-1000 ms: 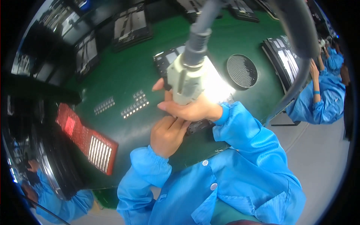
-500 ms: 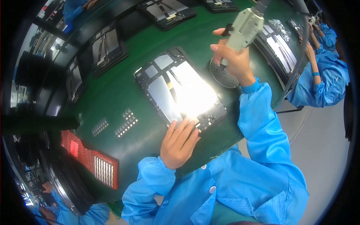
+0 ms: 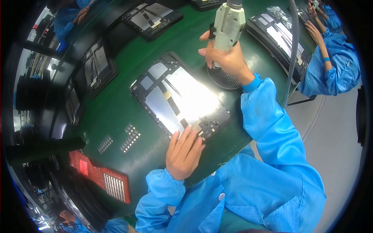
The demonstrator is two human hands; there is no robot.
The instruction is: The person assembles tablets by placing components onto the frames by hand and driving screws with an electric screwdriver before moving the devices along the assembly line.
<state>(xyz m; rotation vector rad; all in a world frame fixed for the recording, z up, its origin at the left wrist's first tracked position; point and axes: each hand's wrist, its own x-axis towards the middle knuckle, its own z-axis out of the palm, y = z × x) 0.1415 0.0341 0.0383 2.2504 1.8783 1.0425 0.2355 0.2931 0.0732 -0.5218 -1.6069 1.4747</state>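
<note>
In front of me an opened tablet (image 3: 157,114), its silvery inside facing up, lies tilted on the green table mat. My left hand (image 3: 183,153) rests on its near edge, fingers stretched flat beside the small circuit board. My right hand (image 3: 231,62) is wrapped round a pale green electric screwdriver (image 3: 229,25), held almost upright with its cable at the top. The screwdriver's lower end is over a round dark dish (image 3: 223,79) covered in small holes, right of the tablet. Whether the tip touches the dish I cannot tell.
Small parts (image 3: 130,138) lie in rows on the mat at left, near a red bubble-wrap pouch (image 3: 99,173) with silvery strips. More opened tablets (image 3: 149,19) stand along the far side, and a stack (image 3: 278,39) sits at right beside a hanging cable (image 3: 293,50). Co-workers in blue (image 3: 338,73) sit nearby.
The whole view has shifted a little. The screwdriver in my right hand stands more upright over the dish. My left hand stays on the tablet's near edge.
</note>
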